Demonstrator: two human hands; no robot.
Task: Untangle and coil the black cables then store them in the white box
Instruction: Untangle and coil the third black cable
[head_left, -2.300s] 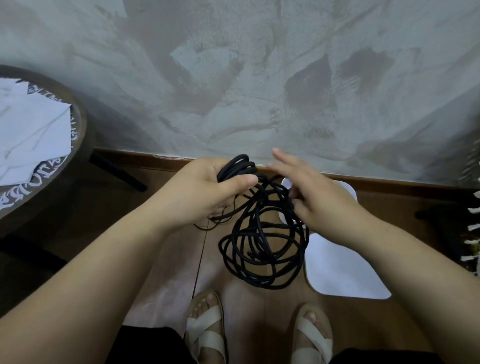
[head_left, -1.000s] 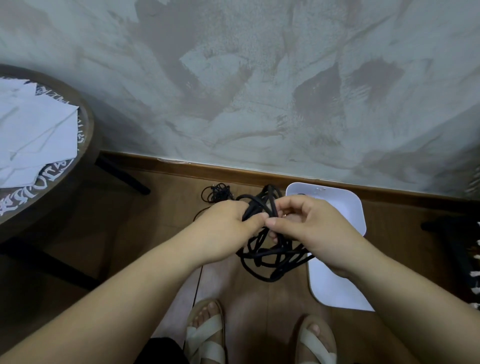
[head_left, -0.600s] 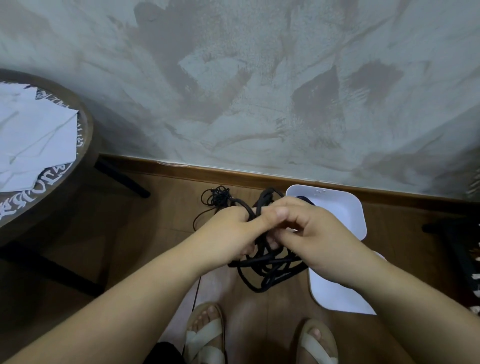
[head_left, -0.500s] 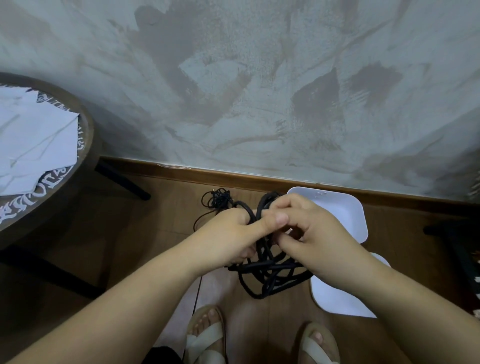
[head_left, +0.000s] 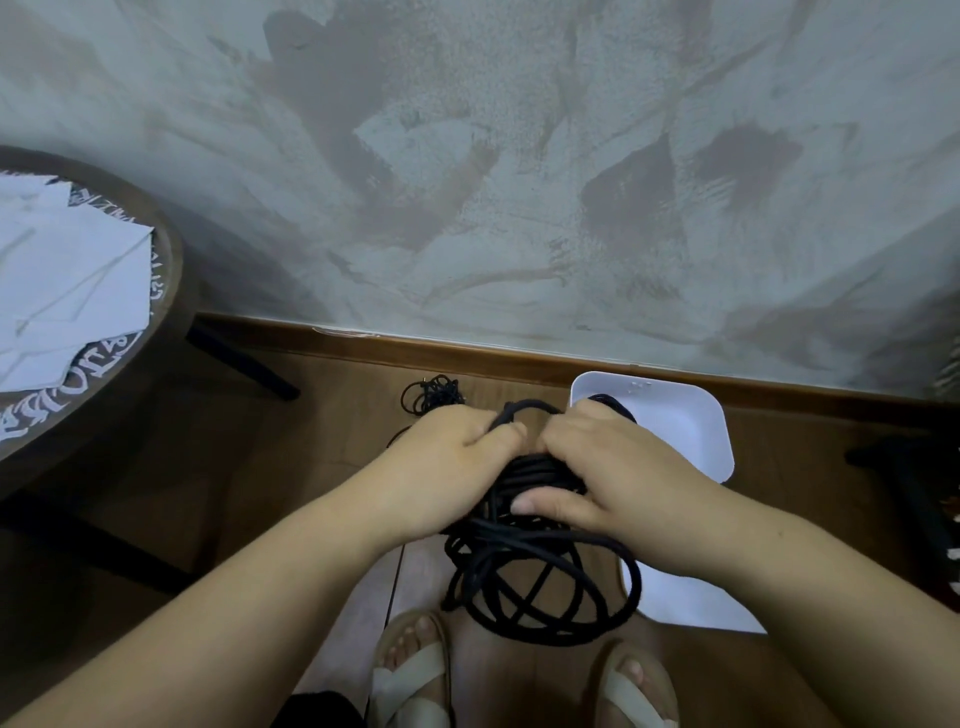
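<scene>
A thick black cable coil (head_left: 535, 582) hangs in loose loops above the wooden floor, between my two hands. My left hand (head_left: 457, 462) grips the top of the coil from the left, its thumb across the strands. My right hand (head_left: 613, 478) grips the same bundle from the right, thumb pressed under it. The white box (head_left: 685, 426) lies on the floor behind my right hand, partly hidden by it. A flat white lid (head_left: 696, 597) lies nearer me under my right forearm. A small tangle of thin black cable (head_left: 434, 395) lies on the floor by the skirting.
A round dark table (head_left: 104, 332) with white papers stands at the left, its legs reaching across the floor. The grey plastered wall and wooden skirting (head_left: 467, 353) close the far side. My sandalled feet (head_left: 415, 675) stand just below the coil. Dark objects sit at the right edge.
The coil hung from my left hand while my right fingers worked in it. Both hands have since closed on its top, right thumb now under the bundle; the loops hang wider below.
</scene>
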